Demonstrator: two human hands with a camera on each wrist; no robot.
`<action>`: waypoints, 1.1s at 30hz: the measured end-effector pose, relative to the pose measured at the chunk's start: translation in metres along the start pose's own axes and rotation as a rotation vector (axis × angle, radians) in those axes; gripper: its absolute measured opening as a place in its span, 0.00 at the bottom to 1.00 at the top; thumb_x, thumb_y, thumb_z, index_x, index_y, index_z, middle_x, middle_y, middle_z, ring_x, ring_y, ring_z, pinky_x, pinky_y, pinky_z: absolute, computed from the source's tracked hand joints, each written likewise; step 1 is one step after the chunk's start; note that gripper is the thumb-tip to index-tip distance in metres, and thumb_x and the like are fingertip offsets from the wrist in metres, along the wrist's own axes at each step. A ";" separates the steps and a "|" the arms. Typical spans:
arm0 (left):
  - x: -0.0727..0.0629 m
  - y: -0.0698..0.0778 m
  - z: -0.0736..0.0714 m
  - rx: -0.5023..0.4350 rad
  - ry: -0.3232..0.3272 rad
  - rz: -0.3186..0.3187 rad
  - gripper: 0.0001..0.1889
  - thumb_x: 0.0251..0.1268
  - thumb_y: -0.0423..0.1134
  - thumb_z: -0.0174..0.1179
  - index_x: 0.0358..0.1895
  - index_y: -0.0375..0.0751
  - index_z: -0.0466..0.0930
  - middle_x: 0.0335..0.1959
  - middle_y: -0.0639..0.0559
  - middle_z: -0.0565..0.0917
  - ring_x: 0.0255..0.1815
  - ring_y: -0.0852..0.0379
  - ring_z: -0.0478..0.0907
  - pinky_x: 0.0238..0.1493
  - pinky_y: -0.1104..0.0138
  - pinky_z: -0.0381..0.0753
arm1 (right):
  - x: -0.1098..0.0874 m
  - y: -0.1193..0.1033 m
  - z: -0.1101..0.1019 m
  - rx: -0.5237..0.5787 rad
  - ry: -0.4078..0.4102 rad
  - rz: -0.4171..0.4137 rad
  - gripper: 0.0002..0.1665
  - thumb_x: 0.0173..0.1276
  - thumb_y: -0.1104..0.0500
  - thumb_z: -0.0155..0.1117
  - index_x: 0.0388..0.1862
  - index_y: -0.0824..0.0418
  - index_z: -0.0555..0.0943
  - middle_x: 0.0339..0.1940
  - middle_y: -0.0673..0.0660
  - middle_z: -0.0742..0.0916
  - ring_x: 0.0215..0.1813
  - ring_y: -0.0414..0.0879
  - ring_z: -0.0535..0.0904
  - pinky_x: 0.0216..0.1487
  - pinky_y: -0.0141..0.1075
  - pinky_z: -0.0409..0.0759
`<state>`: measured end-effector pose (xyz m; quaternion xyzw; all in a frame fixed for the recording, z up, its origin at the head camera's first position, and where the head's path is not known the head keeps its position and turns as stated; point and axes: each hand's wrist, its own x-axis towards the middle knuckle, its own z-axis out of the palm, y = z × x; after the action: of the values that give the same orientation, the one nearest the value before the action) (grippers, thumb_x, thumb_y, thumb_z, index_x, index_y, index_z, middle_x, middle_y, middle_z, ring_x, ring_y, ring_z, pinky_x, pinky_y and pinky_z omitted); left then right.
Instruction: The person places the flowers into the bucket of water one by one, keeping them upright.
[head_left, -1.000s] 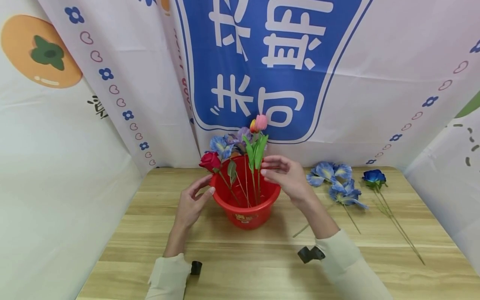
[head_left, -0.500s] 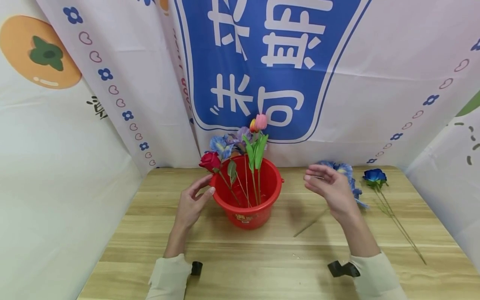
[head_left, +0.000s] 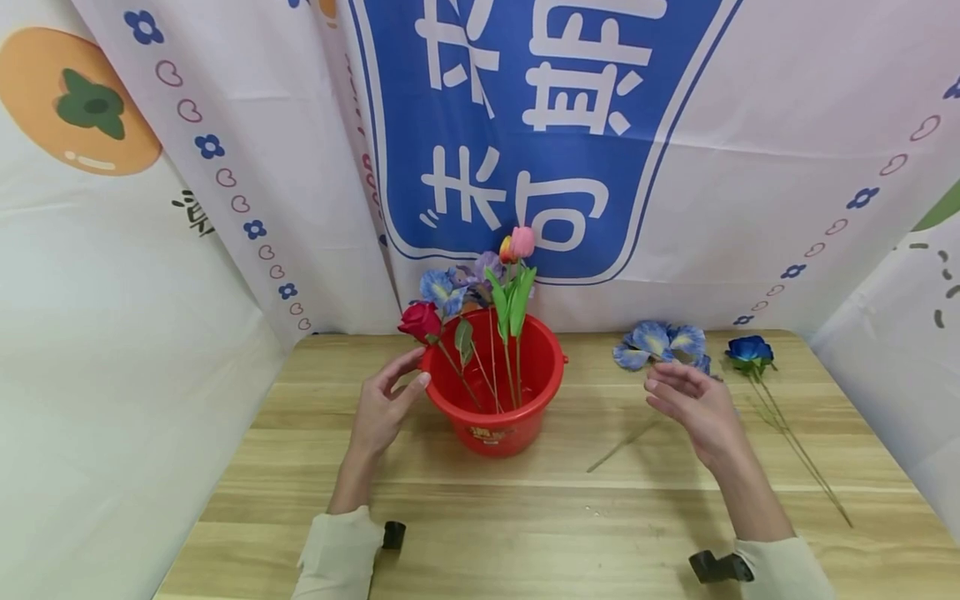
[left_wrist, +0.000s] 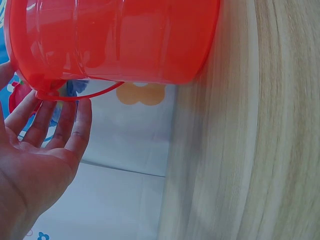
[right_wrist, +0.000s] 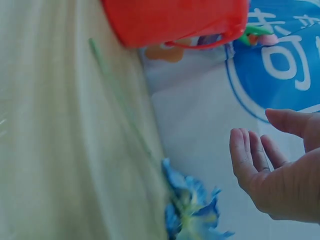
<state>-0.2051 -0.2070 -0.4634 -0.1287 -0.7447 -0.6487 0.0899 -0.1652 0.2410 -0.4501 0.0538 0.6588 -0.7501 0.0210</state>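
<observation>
A red plastic bucket [head_left: 498, 435] stands on the table holding several artificial flowers: a red rose [head_left: 420, 322], a blue iris [head_left: 442, 292], a purple flower [head_left: 487, 267] and a pink tulip [head_left: 522, 242] among them. My left hand [head_left: 381, 410] touches the bucket's left rim; in the left wrist view its extended fingertips meet the thin red bail handle [left_wrist: 102, 92]. With nothing in its grasp, my right hand [head_left: 693, 408] hovers above the blue irises [head_left: 651, 340] at the right, thumb and fingers apart, partly covering the nearer bloom. One iris stem [head_left: 621, 446] points toward the bucket.
A dark blue rose [head_left: 750, 352] with a long stem lies on the wooden table [head_left: 480, 533] further right. A white printed cloth [head_left: 720, 208] with a blue panel hangs behind the table's back edge. More cloth hangs at both sides.
My right hand has left the tulip leaves at the bucket and moved right and nearer, over the irises. The left hand stays at the rim, and the flowers have not moved.
</observation>
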 end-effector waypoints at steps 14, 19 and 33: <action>0.000 0.001 0.000 -0.013 0.002 -0.005 0.25 0.76 0.32 0.65 0.73 0.33 0.77 0.69 0.35 0.82 0.65 0.60 0.79 0.59 0.74 0.87 | -0.007 0.033 -0.024 -0.048 0.034 0.184 0.43 0.76 0.61 0.72 0.81 0.72 0.61 0.48 0.42 0.89 0.52 0.37 0.90 0.63 0.33 0.87; -0.001 0.002 0.001 -0.008 -0.002 -0.007 0.25 0.76 0.33 0.65 0.73 0.34 0.77 0.69 0.36 0.82 0.66 0.59 0.79 0.59 0.74 0.87 | -0.011 0.039 -0.030 -0.059 0.029 0.242 0.49 0.78 0.58 0.70 0.85 0.73 0.54 0.49 0.43 0.88 0.52 0.35 0.90 0.63 0.33 0.87; -0.001 0.002 0.000 -0.004 -0.003 -0.005 0.25 0.76 0.33 0.65 0.73 0.35 0.77 0.70 0.37 0.81 0.66 0.59 0.78 0.59 0.73 0.87 | -0.004 0.050 -0.031 -0.005 -0.053 0.271 0.48 0.82 0.64 0.62 0.87 0.75 0.45 0.53 0.50 0.89 0.54 0.39 0.90 0.64 0.37 0.88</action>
<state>-0.2033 -0.2073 -0.4624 -0.1279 -0.7437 -0.6503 0.0871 -0.1540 0.2646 -0.5029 0.1222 0.6467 -0.7398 0.1399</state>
